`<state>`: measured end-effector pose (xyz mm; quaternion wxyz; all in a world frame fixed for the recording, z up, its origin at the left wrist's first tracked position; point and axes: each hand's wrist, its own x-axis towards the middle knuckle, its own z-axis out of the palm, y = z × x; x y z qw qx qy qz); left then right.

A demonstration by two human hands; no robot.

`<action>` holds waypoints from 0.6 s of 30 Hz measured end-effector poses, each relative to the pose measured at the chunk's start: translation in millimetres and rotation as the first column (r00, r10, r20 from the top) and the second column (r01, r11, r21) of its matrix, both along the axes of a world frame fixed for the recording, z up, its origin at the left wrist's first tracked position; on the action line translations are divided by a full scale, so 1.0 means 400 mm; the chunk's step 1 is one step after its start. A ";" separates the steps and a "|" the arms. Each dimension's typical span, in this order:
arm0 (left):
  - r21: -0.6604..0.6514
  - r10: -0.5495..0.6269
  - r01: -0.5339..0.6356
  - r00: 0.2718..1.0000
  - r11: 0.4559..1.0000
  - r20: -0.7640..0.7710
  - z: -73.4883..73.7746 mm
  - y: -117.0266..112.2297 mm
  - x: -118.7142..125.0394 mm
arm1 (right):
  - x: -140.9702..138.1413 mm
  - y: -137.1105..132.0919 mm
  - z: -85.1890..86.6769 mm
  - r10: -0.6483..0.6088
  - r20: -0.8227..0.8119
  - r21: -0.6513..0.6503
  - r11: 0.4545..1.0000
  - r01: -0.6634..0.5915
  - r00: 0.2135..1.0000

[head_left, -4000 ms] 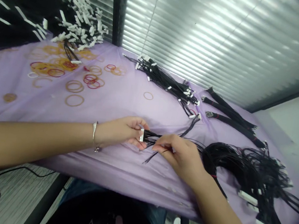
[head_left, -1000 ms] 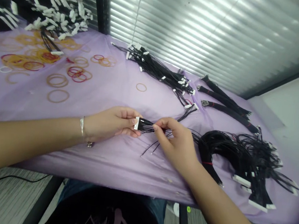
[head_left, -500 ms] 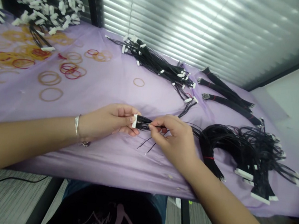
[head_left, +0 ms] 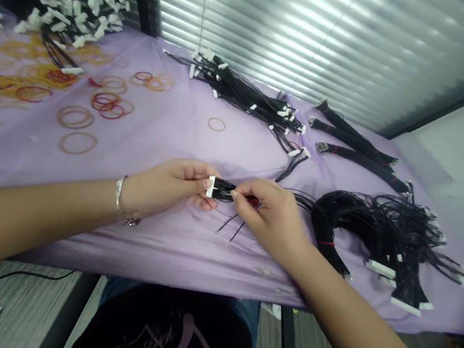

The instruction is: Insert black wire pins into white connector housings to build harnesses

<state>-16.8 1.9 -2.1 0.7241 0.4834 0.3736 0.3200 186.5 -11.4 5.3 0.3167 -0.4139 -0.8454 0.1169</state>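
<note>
My left hand (head_left: 191, 183) pinches a white connector (head_left: 211, 186) between thumb and fingers. Black wires (head_left: 224, 190) run out of the connector's right side toward my right hand (head_left: 268, 206). My right thumb and forefinger are closed on a thin black wire, its tip close to the connector; whether the tip is inside I cannot tell. Two loose wire ends (head_left: 235, 233) with small metal terminals hang below my right fingers. A bit of red shows under the right palm, partly hidden.
Rubber bands (head_left: 28, 81) lie at the left, below a heap of white connectors (head_left: 72, 8). A pile of wire harnesses (head_left: 245, 94) lies at the back. Tied wire bundles (head_left: 363, 164) and a curved bundle (head_left: 326, 229) are at the right, on the purple cloth (head_left: 148, 136).
The wire in my right fingers has moved slightly closer to the connector, and its metal tip now shows near the white edge. Otherwise the view has only shifted slightly.
</note>
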 end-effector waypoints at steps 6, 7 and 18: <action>0.000 0.002 -0.002 1.000 1.000 -0.013 -0.002 0.001 0.000 | -0.002 0.001 0.001 -0.011 0.000 -0.043 0.999 0.011 1.000; 0.004 -0.002 0.002 1.000 1.000 -0.008 -0.003 0.002 0.000 | -0.003 0.001 0.001 -0.015 0.000 -0.044 0.999 0.015 1.000; 0.016 -0.021 0.022 0.999 1.000 -0.035 -0.003 0.003 -0.003 | -0.005 0.000 0.002 -0.039 -0.048 -0.139 0.990 0.032 0.998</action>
